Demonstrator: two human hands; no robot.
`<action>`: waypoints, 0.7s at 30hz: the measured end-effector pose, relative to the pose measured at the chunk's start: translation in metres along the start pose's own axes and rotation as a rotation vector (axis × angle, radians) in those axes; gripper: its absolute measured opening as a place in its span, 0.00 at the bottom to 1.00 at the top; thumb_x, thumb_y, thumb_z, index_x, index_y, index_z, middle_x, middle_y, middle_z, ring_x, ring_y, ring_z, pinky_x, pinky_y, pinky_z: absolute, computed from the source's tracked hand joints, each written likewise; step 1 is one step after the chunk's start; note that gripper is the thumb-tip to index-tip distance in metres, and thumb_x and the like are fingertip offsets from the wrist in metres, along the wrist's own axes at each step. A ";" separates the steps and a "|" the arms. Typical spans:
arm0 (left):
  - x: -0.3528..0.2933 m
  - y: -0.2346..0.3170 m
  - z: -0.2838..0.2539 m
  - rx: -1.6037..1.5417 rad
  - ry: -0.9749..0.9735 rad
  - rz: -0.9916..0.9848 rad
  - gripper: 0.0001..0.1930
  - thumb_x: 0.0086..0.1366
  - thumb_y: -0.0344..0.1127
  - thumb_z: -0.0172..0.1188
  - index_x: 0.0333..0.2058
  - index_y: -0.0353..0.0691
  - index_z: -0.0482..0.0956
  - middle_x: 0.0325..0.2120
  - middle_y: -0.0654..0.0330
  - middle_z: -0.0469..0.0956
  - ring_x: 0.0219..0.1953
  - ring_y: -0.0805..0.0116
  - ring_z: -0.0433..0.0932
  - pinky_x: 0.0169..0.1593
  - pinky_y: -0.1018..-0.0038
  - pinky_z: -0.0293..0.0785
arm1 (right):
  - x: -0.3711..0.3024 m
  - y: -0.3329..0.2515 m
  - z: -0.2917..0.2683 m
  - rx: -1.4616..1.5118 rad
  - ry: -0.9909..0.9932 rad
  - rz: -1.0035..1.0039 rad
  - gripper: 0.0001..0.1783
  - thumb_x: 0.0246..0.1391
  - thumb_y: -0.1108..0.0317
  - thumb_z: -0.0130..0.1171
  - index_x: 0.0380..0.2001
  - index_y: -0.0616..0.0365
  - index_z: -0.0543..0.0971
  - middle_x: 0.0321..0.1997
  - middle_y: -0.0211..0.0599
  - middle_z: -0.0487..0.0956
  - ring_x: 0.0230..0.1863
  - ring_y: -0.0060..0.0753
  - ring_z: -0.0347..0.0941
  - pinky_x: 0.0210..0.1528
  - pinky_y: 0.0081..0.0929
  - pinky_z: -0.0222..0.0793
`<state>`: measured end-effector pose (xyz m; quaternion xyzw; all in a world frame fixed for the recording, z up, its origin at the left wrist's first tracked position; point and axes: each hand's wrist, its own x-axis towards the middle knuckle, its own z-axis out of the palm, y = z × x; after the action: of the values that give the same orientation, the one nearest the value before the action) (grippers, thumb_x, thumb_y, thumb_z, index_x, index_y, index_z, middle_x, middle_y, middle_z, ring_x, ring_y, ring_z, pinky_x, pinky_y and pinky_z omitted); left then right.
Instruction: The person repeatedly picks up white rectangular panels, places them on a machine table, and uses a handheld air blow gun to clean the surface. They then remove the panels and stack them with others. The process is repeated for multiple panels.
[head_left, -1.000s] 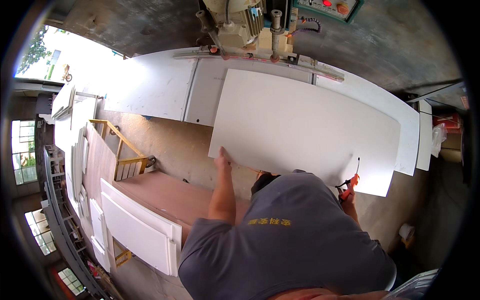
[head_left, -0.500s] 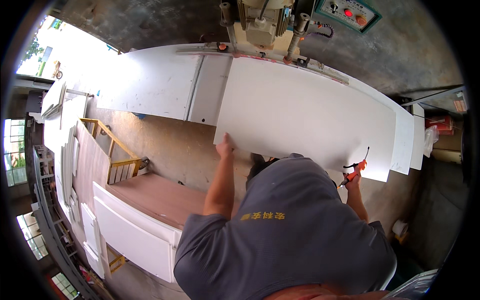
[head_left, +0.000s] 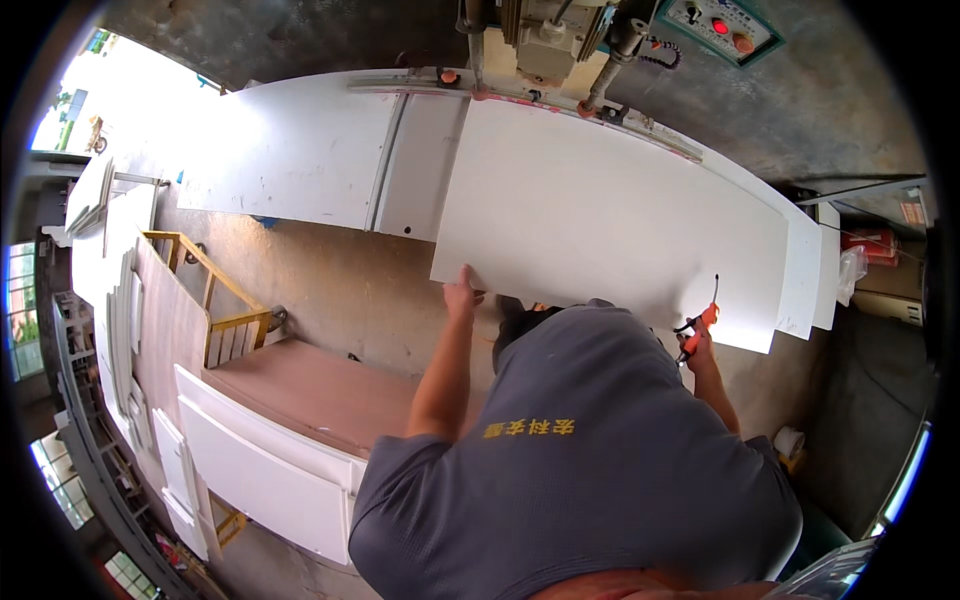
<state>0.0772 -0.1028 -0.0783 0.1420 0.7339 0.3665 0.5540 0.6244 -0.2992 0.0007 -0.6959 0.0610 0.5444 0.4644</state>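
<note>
A large white panel (head_left: 610, 220) lies flat on the machine table in front of me. My left hand (head_left: 463, 290) grips its near edge close to the left corner, thumb on top and the other fingers partly hidden below. In my right hand (head_left: 700, 352) is an orange air blow gun (head_left: 706, 318) with a black lever and a thin dark nozzle. The gun is over the panel's near right part, its nozzle pointing away from me. My right fingers are wrapped around its body.
The machine head (head_left: 548, 45) with its motor stands beyond the panel, beside a control box (head_left: 720, 30). To the left, the white table (head_left: 290, 150) continues. A yellow-framed cart (head_left: 240, 322) and stacked white boards (head_left: 265, 465) stand at the lower left. A red box (head_left: 868, 245) sits at the far right.
The blow gun has moved slightly left and away from me, its nozzle now tilted less to the right. My left hand has slid a little right along the panel's edge. The whole view has shifted slightly.
</note>
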 end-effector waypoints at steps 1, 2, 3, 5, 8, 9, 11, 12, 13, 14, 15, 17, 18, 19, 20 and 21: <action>0.009 -0.025 -0.004 0.160 -0.092 -0.001 0.24 0.62 0.53 0.58 0.27 0.31 0.78 0.20 0.55 0.76 0.20 0.63 0.77 0.22 0.68 0.73 | -0.001 -0.003 0.005 -0.084 -0.027 0.037 0.24 0.55 0.47 0.57 0.46 0.52 0.75 0.27 0.35 0.73 0.25 0.30 0.70 0.24 0.23 0.68; 0.013 -0.043 -0.003 0.321 -0.188 -0.002 0.26 0.64 0.54 0.55 0.25 0.31 0.76 0.16 0.56 0.75 0.15 0.64 0.75 0.19 0.69 0.71 | -0.002 -0.007 0.007 -0.166 -0.050 0.074 0.25 0.55 0.45 0.57 0.46 0.53 0.75 0.27 0.35 0.73 0.25 0.30 0.70 0.25 0.23 0.68; 0.012 -0.049 0.002 0.327 -0.184 0.034 0.27 0.64 0.55 0.54 0.22 0.32 0.75 0.14 0.56 0.73 0.13 0.64 0.74 0.18 0.69 0.69 | -0.007 -0.005 0.023 -0.321 -0.040 0.066 0.28 0.55 0.43 0.56 0.46 0.56 0.75 0.25 0.31 0.72 0.26 0.29 0.70 0.26 0.24 0.69; 0.006 -0.056 0.010 0.346 -0.171 0.103 0.29 0.65 0.56 0.51 0.18 0.35 0.74 0.09 0.58 0.69 0.09 0.64 0.70 0.15 0.69 0.65 | -0.032 -0.010 0.077 -0.682 -0.066 -0.066 0.25 0.55 0.46 0.57 0.44 0.57 0.77 0.27 0.33 0.77 0.29 0.27 0.73 0.31 0.30 0.72; -0.042 0.005 0.016 0.191 -0.336 -0.106 0.31 0.66 0.57 0.49 0.12 0.38 0.70 0.08 0.58 0.68 0.08 0.67 0.67 0.13 0.70 0.60 | -0.064 -0.005 0.121 -1.249 -0.239 -0.407 0.23 0.55 0.50 0.57 0.42 0.60 0.77 0.34 0.35 0.80 0.30 0.25 0.75 0.31 0.30 0.74; -0.044 0.005 0.012 0.188 -0.348 -0.099 0.31 0.66 0.57 0.49 0.11 0.38 0.69 0.08 0.58 0.68 0.08 0.67 0.66 0.13 0.71 0.59 | -0.072 -0.010 0.147 -1.289 -0.258 -0.359 0.23 0.55 0.50 0.56 0.42 0.61 0.77 0.34 0.34 0.80 0.30 0.24 0.74 0.29 0.28 0.73; -0.043 0.006 0.009 0.183 -0.385 -0.079 0.32 0.66 0.58 0.49 0.10 0.39 0.69 0.08 0.58 0.67 0.08 0.68 0.65 0.13 0.71 0.57 | -0.093 -0.026 0.190 -1.362 -0.282 -0.269 0.24 0.56 0.50 0.56 0.42 0.62 0.77 0.34 0.34 0.79 0.29 0.24 0.74 0.25 0.26 0.72; -0.041 0.010 0.013 0.153 -0.378 -0.083 0.32 0.66 0.58 0.49 0.10 0.39 0.69 0.08 0.58 0.67 0.08 0.68 0.65 0.13 0.72 0.57 | -0.087 -0.029 0.190 -1.214 -0.279 -0.259 0.23 0.55 0.50 0.57 0.40 0.63 0.77 0.34 0.34 0.80 0.30 0.24 0.74 0.29 0.25 0.71; -0.044 0.009 0.013 0.125 -0.368 -0.095 0.32 0.66 0.58 0.49 0.10 0.39 0.69 0.08 0.58 0.67 0.08 0.68 0.65 0.13 0.72 0.57 | -0.073 -0.028 0.183 -1.069 -0.279 -0.243 0.23 0.55 0.51 0.58 0.38 0.63 0.78 0.34 0.35 0.80 0.31 0.23 0.73 0.33 0.25 0.70; -0.047 0.007 0.015 0.098 -0.361 -0.106 0.32 0.66 0.58 0.49 0.10 0.39 0.69 0.07 0.58 0.67 0.08 0.68 0.65 0.13 0.72 0.57 | -0.060 -0.027 0.176 -0.922 -0.278 -0.227 0.22 0.54 0.52 0.60 0.36 0.64 0.78 0.33 0.35 0.80 0.32 0.23 0.73 0.37 0.24 0.69; -0.048 0.004 0.015 0.099 -0.353 -0.086 0.32 0.66 0.58 0.49 0.10 0.38 0.70 0.08 0.58 0.67 0.08 0.68 0.65 0.13 0.72 0.57 | -0.043 -0.025 0.165 -0.894 -0.301 -0.238 0.23 0.57 0.50 0.57 0.41 0.62 0.77 0.34 0.35 0.80 0.34 0.24 0.75 0.31 0.25 0.71; -0.039 -0.006 0.014 0.102 -0.327 -0.041 0.33 0.66 0.59 0.49 0.10 0.38 0.71 0.08 0.59 0.67 0.08 0.69 0.65 0.13 0.72 0.56 | -0.054 -0.033 0.172 -0.851 -0.258 -0.249 0.23 0.59 0.50 0.54 0.44 0.61 0.75 0.34 0.34 0.80 0.35 0.25 0.75 0.26 0.24 0.71; -0.037 -0.009 0.015 0.122 -0.313 -0.039 0.33 0.65 0.59 0.49 0.10 0.38 0.71 0.08 0.59 0.68 0.08 0.69 0.65 0.13 0.72 0.57 | -0.062 -0.035 0.172 -0.828 -0.227 -0.246 0.24 0.60 0.50 0.52 0.45 0.61 0.75 0.34 0.33 0.79 0.36 0.25 0.76 0.24 0.24 0.71; -0.036 -0.012 0.015 0.142 -0.301 -0.038 0.33 0.65 0.59 0.49 0.10 0.38 0.71 0.08 0.59 0.68 0.08 0.69 0.65 0.13 0.72 0.57 | -0.054 -0.034 0.165 -0.873 -0.246 -0.261 0.26 0.61 0.47 0.49 0.48 0.59 0.73 0.33 0.32 0.79 0.39 0.25 0.76 0.20 0.23 0.71; -0.035 -0.016 0.016 0.162 -0.288 -0.036 0.33 0.65 0.60 0.49 0.10 0.38 0.71 0.08 0.59 0.68 0.08 0.69 0.65 0.13 0.72 0.57 | -0.051 -0.034 0.164 -0.841 -0.248 -0.267 0.27 0.60 0.46 0.49 0.48 0.59 0.73 0.33 0.31 0.79 0.39 0.24 0.76 0.21 0.23 0.71; -0.035 -0.015 0.017 0.162 -0.275 -0.026 0.33 0.65 0.60 0.49 0.10 0.38 0.71 0.08 0.60 0.68 0.08 0.69 0.65 0.13 0.72 0.57 | -0.048 -0.035 0.166 -0.807 -0.252 -0.273 0.28 0.60 0.45 0.48 0.48 0.59 0.73 0.33 0.31 0.79 0.39 0.24 0.76 0.21 0.23 0.71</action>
<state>0.1082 -0.1282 -0.0665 0.2255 0.6799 0.2760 0.6409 0.5093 -0.1816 0.0644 -0.7511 -0.3059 0.5391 0.2271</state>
